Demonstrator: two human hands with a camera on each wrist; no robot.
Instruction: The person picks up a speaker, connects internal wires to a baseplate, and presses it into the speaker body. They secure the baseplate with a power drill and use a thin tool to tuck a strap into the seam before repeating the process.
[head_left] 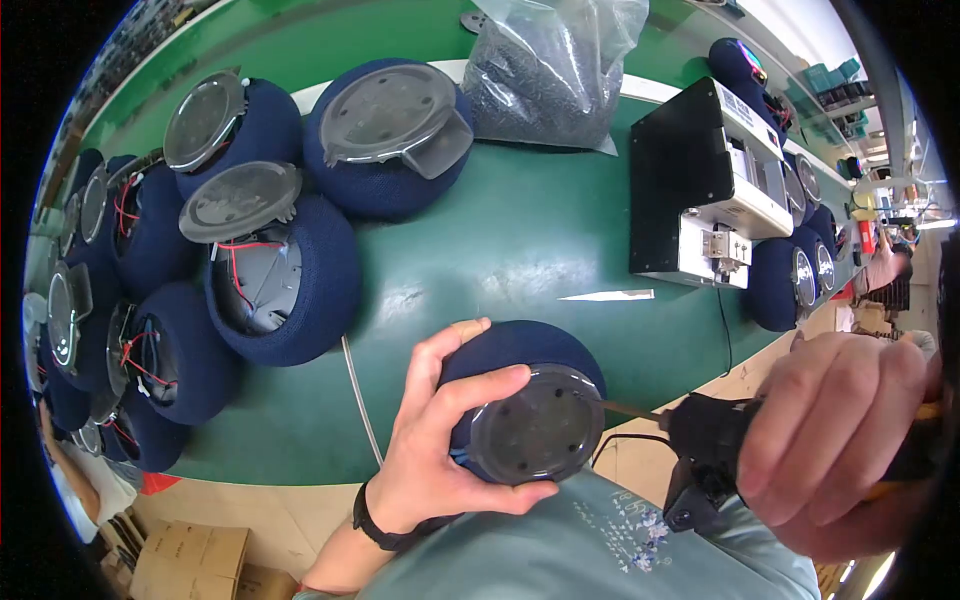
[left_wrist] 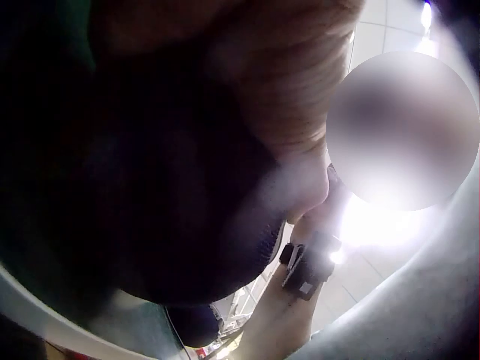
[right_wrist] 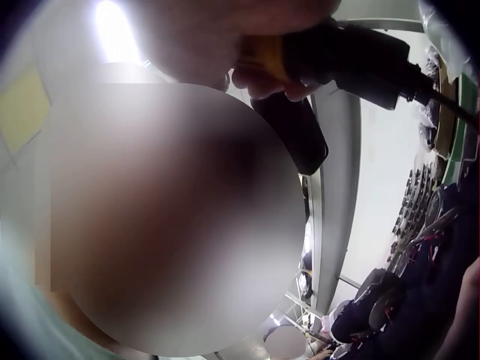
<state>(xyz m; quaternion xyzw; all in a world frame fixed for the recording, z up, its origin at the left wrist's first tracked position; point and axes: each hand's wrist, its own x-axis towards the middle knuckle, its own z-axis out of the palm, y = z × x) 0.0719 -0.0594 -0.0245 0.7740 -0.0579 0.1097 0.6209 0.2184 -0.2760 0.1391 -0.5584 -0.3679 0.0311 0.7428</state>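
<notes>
We see a green counter [head_left: 500, 240]; left hand [head_left: 430, 460] grips speaker [head_left: 510, 345], right hand [head_left: 840, 430] grips screwdriver [head_left: 700, 430]; other speakers [head_left: 330, 270] left of them, bag [head_left: 550, 70] beyond.

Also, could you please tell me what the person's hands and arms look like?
The left hand and right hand are bare, without gloves. A slim black band circles the left wrist, and that forearm is unsleeved. A small black boxy unit seems strapped to the right wrist. The shirt is grey-green with a small print.
</notes>
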